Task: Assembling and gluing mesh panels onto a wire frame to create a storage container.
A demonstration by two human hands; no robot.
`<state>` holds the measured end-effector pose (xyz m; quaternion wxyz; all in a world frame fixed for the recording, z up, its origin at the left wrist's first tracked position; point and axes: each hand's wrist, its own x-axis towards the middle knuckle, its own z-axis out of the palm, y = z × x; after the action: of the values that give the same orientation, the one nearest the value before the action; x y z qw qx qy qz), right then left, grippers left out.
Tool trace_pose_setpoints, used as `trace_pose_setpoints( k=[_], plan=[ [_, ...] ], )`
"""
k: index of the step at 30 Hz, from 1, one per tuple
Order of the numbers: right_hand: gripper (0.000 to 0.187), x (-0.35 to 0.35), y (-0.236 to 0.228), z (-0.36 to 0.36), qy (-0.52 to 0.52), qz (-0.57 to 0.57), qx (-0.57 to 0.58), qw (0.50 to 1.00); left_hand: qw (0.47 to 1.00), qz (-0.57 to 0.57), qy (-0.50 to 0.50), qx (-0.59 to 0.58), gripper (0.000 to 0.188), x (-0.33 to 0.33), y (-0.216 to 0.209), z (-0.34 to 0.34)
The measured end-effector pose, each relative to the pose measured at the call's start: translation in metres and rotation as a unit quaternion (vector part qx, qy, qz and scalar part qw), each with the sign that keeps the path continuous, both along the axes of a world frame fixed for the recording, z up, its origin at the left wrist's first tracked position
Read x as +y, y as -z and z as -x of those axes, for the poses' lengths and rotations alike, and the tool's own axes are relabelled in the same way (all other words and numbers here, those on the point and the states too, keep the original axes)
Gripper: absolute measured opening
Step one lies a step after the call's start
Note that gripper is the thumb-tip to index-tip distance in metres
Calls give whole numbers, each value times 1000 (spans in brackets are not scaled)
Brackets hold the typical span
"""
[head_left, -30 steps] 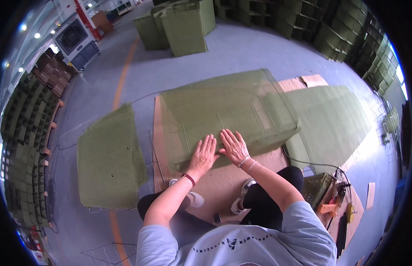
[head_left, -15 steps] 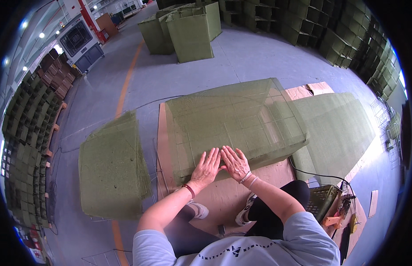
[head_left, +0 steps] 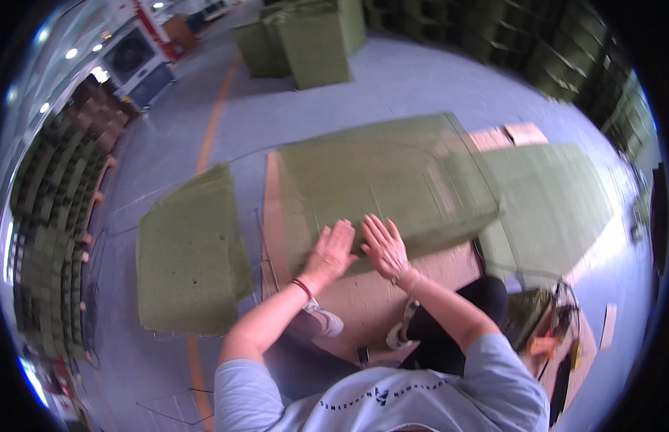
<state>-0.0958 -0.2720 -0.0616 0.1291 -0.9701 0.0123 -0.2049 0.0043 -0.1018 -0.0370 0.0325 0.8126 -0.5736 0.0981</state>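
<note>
Left of an orange line (head_left: 218, 115) on the grey floor (head_left: 435, 86) stand brown stacks (head_left: 97, 121) and a red column (head_left: 156, 32).

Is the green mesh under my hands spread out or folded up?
Spread out: the mesh covers a broad area, and thin wires show through it.

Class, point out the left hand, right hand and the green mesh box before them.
Left hand (head_left: 332, 252), head view: its back.
Right hand (head_left: 385, 250), head view: its back.
Green mesh box (head_left: 381, 167), head view: its upper face.
</note>
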Motion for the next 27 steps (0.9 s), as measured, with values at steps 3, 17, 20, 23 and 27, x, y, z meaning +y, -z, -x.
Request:
trace_pose_setpoints(
  k=[3, 17, 20, 23, 27],
  plan=[
    [63, 9, -13, -44, -37, 12, -26, 999, 992, -83, -13, -95, 71, 23, 7, -22],
    [74, 28, 13, -30, 12, 30, -62, 998, 998, -36, -36, -44, 70, 22, 19, -20],
    [76, 30, 19, -10, -22, 40, -59, 997, 998, -30, -40, -34, 69, 21, 14, -14],
    [78, 2, 7, 1, -67, 33, -42, 996, 997, -35, -54, -34, 70, 22, 14, -14],
    [80, -68, -15, 5, -22, 53, -28, 998, 999, -1, -48, -4, 73, 10, 10, -8]
  ],
)
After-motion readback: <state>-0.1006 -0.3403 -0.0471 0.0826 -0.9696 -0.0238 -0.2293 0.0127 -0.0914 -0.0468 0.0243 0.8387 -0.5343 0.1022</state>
